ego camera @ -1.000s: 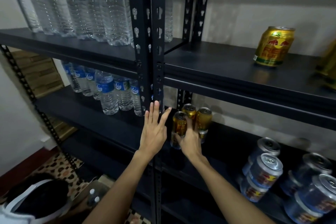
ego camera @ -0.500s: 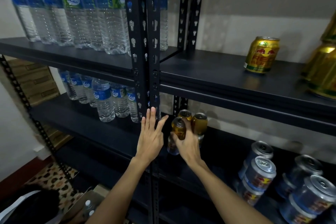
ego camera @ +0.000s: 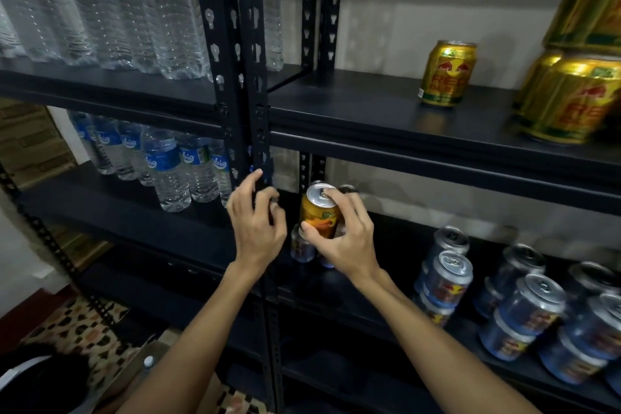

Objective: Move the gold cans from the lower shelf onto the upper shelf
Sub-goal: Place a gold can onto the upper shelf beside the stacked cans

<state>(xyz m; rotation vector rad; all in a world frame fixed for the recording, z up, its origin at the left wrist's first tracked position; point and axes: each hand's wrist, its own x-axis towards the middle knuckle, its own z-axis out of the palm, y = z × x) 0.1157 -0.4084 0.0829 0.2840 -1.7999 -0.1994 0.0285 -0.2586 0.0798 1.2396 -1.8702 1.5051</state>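
Note:
My right hand (ego camera: pixel 349 242) grips a gold can (ego camera: pixel 319 212) with a silver top, held just above small blue cans (ego camera: pixel 301 245) at the left end of the lower shelf (ego camera: pixel 389 235). Behind my fingers only the top of another can (ego camera: pixel 347 189) shows. My left hand (ego camera: pixel 258 225) holds nothing; its fingers are loosely curled against the black upright post (ego camera: pixel 242 77). On the upper shelf (ego camera: pixel 353 104) a single gold can (ego camera: pixel 447 74) stands upright, with wrapped packs of gold cans (ego camera: pixel 571 101) to its right.
Several blue and silver cans (ego camera: pixel 450 276) are stacked on the lower shelf's right part. Water bottles fill the left bay, large ones (ego camera: pixel 100 10) above and small ones (ego camera: pixel 168 168) below. A person's dark-haired head (ego camera: pixel 40 376) and a cardboard box (ego camera: pixel 144 366) are at bottom left.
My right hand has closed round a gold can and lifted it off the cluster toward me. My left hand's fingers have curled from flat. The view has shifted right.

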